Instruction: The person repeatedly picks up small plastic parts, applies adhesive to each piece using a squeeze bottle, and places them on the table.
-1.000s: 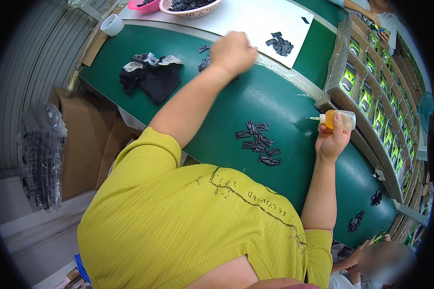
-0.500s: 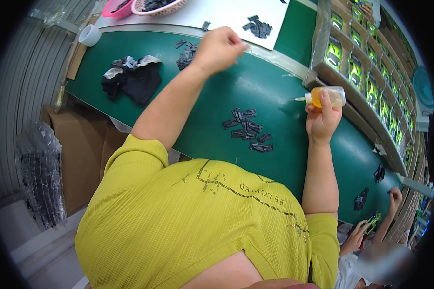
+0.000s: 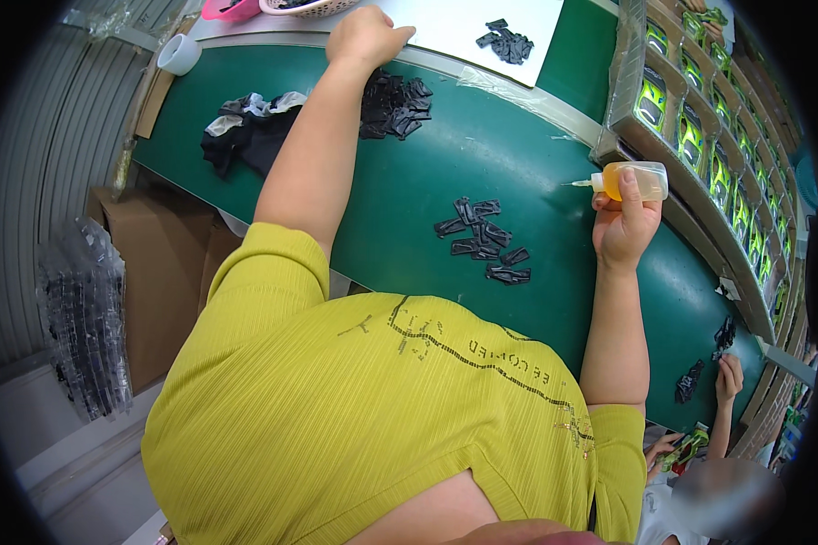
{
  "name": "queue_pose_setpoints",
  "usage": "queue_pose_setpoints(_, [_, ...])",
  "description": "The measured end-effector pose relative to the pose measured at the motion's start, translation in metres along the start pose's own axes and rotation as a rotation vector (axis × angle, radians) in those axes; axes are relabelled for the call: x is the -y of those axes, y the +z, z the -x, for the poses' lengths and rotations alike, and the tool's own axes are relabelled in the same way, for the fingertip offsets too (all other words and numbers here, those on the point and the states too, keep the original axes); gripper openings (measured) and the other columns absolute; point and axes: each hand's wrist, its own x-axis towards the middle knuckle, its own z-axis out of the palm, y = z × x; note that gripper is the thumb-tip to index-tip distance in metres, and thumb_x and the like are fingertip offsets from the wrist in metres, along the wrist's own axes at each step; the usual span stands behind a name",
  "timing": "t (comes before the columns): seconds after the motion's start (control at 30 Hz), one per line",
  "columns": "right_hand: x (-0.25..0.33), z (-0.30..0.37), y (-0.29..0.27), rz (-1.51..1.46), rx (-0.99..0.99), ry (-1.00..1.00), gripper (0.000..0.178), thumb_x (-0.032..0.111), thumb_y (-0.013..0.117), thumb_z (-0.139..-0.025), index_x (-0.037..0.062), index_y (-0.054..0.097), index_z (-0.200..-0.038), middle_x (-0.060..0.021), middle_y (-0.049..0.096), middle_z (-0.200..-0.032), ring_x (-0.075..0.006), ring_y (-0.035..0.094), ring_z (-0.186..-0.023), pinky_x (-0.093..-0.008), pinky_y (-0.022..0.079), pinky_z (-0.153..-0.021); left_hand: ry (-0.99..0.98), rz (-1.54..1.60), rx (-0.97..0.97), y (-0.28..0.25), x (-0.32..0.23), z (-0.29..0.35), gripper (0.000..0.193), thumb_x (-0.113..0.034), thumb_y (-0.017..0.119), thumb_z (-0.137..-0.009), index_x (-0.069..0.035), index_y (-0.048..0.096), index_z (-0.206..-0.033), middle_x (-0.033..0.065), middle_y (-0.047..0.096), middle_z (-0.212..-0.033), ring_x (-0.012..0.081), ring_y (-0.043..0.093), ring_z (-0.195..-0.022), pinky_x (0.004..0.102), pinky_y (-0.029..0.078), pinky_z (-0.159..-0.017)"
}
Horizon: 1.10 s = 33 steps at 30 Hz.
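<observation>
My left hand [image 3: 365, 36] reaches to the far edge of the green belt [image 3: 518, 154], fingers curled into a fist at the rim of a white sheet [image 3: 463, 23]. A heap of small black flat pieces [image 3: 395, 104] lies just below it. My right hand [image 3: 623, 227] grips a small squeeze bottle of yellow liquid [image 3: 632, 180], held sideways with its thin nozzle pointing left, above the belt. A smaller scatter of black pieces [image 3: 482, 238] lies on the belt left of that hand.
More black pieces [image 3: 507, 41] sit on the white sheet. Black cloth [image 3: 245, 136] and a tape roll [image 3: 179, 54] lie at the left. Trays of yellow-green parts [image 3: 691, 136] line the right side. Another person's hand [image 3: 727, 377] rests near black pieces [image 3: 725, 334] at lower right. A cardboard box [image 3: 154, 272] stands below.
My left hand stays at the far edge while a heap of black pieces now shows below it. The bottle in my right hand stays raised, nozzle to the left.
</observation>
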Motion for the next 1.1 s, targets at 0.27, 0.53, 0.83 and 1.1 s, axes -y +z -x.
queue_pose_setpoints(0.27, [0.000,0.001,0.000,0.001,0.008,0.002,0.017,0.013,0.064,-0.084,0.0046,0.055,-0.096,-0.0061,0.061,-0.084,-0.0133,0.058,-0.065,-0.0225,0.043,-0.048,-0.016,0.154,0.157,0.011,0.002,-0.008,0.028,-0.029,0.072,-0.072,-0.005,0.068,-0.087,0.0114,0.067,-0.087,0.0246,0.064,-0.079,0.0358,0.050,-0.075])
queue_pose_setpoints(0.53, [0.001,0.001,0.002,-0.021,-0.010,-0.023,0.014,0.010,0.062,-0.084,0.0040,0.057,-0.095,-0.0064,0.062,-0.084,-0.0136,0.059,-0.066,-0.0230,0.044,-0.048,-0.016,1.112,0.882,0.003,-0.078,0.123,0.022,-0.009,0.066,-0.080,0.002,0.057,-0.096,0.0087,0.062,-0.083,0.0137,0.060,-0.068,0.0248,0.052,-0.058])
queue_pose_setpoints(0.83, [0.001,0.000,0.000,-0.040,-0.025,-0.033,0.015,0.012,0.063,-0.083,0.0042,0.057,-0.095,-0.0061,0.062,-0.084,-0.0128,0.057,-0.066,-0.0228,0.044,-0.049,-0.108,1.491,1.188,0.041,-0.085,0.147,0.012,-0.010,0.057,-0.089,0.000,0.051,-0.093,0.0148,0.061,-0.091,0.0130,0.058,-0.065,0.0233,0.049,-0.055])
queue_pose_setpoints(1.1, [0.002,0.001,-0.001,-0.069,-0.008,-0.021,0.013,0.013,0.060,-0.085,0.0040,0.056,-0.094,-0.0069,0.061,-0.084,-0.0142,0.057,-0.066,-0.0246,0.044,-0.049,-0.058,1.314,1.124,0.035,-0.090,0.146,0.015,-0.006,0.066,-0.081,-0.002,0.057,-0.092,0.0072,0.061,-0.082,0.0099,0.055,-0.064,0.0207,0.043,-0.051])
